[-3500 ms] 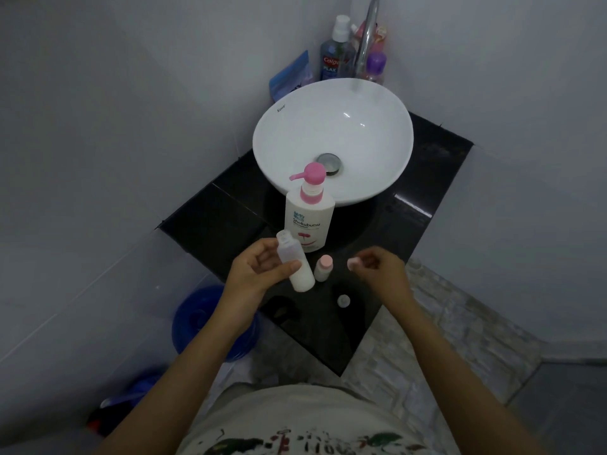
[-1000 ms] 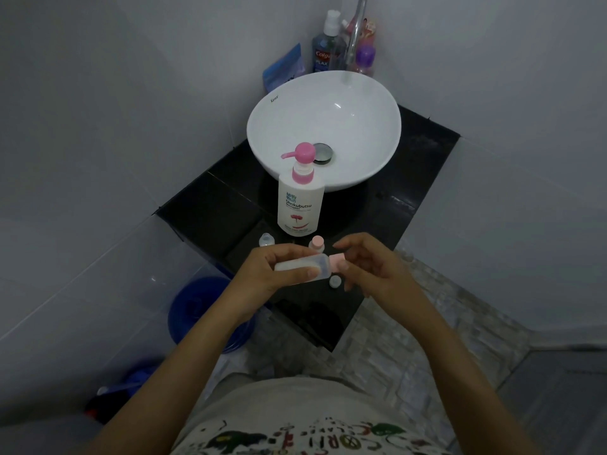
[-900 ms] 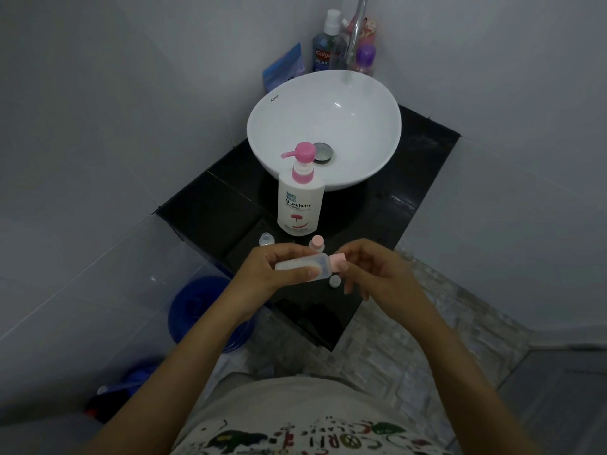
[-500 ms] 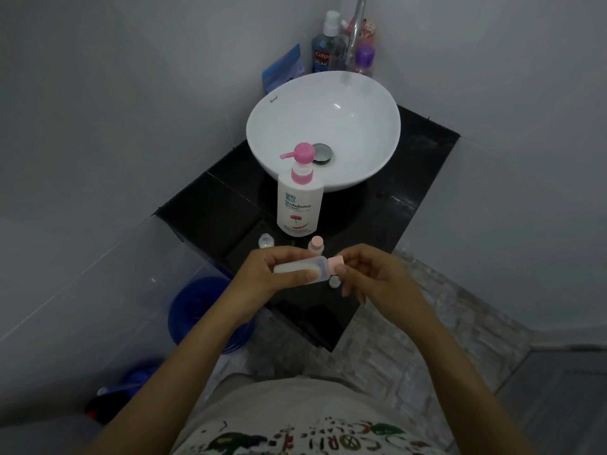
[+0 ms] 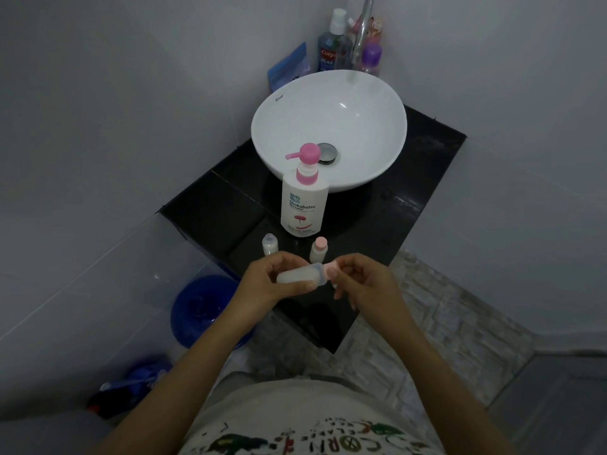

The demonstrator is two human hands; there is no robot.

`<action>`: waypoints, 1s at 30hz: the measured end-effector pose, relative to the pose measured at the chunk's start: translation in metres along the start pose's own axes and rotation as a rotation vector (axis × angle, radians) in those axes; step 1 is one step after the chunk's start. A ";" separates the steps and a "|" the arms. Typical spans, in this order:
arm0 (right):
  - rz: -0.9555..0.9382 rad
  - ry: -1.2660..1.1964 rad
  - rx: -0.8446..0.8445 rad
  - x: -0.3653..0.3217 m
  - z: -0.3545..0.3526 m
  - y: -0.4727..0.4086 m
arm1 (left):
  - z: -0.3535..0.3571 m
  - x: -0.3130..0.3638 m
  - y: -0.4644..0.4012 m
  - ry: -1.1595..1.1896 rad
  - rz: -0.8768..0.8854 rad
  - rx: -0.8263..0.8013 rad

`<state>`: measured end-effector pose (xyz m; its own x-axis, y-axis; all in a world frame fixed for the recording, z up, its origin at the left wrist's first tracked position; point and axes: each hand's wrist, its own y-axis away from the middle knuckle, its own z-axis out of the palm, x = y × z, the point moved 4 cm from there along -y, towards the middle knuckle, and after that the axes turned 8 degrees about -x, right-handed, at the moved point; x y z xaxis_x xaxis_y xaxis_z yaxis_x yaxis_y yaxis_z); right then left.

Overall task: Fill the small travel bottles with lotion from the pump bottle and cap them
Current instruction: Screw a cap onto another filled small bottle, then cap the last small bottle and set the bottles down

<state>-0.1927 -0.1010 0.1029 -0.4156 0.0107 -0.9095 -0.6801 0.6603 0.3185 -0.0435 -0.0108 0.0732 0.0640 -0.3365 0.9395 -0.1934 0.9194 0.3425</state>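
Observation:
My left hand [image 5: 267, 282] grips a clear travel bottle [image 5: 297, 275] lying sideways above the front of the black counter [image 5: 377, 221]. My right hand [image 5: 364, 280] pinches the pink cap [image 5: 330, 268] sitting on the bottle's mouth. The white pump bottle [image 5: 303, 205] with a pink pump stands upright just beyond. Two small bottles stand in front of it: a clear-capped one [image 5: 270, 244] to the left and a pink-capped one [image 5: 318, 249] to the right. The small loose cap seen earlier on the counter is hidden behind my right hand.
A white basin [image 5: 328, 126] sits on the counter behind the pump bottle, with a tap and several toiletry bottles [image 5: 331, 44] at the back. A blue bucket [image 5: 203, 310] stands on the floor to the left, below the counter.
Since 3.5 s ago my left hand turned the travel bottle from upright to sideways and my right hand brought the pink cap onto its mouth. Over the last second the hands barely shifted.

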 end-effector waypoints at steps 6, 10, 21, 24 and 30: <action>-0.222 0.667 0.050 -0.012 0.007 -0.047 | -0.032 -0.022 -0.004 -0.028 -0.010 0.252; -0.426 1.079 0.024 -0.011 0.026 -0.088 | -0.052 -0.045 -0.013 -0.007 -0.037 0.375; -0.313 1.440 -0.067 -0.003 0.047 -0.127 | -0.075 -0.074 -0.062 -0.270 -0.100 0.379; -0.316 1.420 -0.113 0.000 0.047 -0.128 | -0.075 -0.078 -0.071 -0.321 -0.109 0.339; -0.314 1.344 -0.081 0.000 0.041 -0.121 | -0.070 -0.076 -0.082 -0.352 -0.070 0.325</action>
<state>-0.0859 -0.1501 0.0538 -0.4660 -0.8848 -0.0065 -0.8663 0.4547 0.2069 0.0360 -0.0460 -0.0257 -0.2364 -0.4949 0.8362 -0.4996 0.8000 0.3322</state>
